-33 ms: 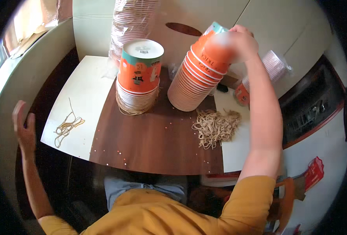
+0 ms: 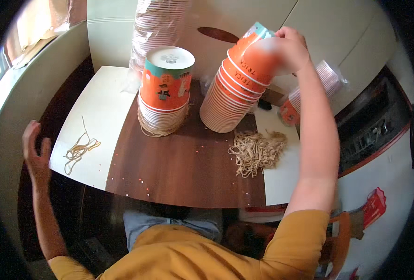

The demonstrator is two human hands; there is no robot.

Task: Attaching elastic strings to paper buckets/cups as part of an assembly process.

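At the right of the tabletop, my right hand (image 2: 294,50) grips the raised top end of a tilted stack of orange paper buckets (image 2: 239,84). The topmost buckets sit spread apart, with wider orange bands between their white rims; lower down the rims lie close together. My fingertips are partly hidden and blurred. Upside down to the left stands a shorter stack of the same buckets (image 2: 166,86), with rubber bands (image 2: 156,131) around its lower rims. My left hand (image 2: 36,151) hovers beside the table's left edge, fingers apart and holding nothing.
A tangled pile of rubber bands (image 2: 258,151) lies on the right of the brown and white table (image 2: 179,172). Some loose bands (image 2: 82,148) are on the left. Behind stands a tall plastic-wrapped stack of buckets (image 2: 158,32); another wrapped stack (image 2: 327,77) leans at the right.
My left hand has moved right, closer to the table edge. My right hand has shifted slightly, and the top buckets of the tilted stack sit a little farther apart.
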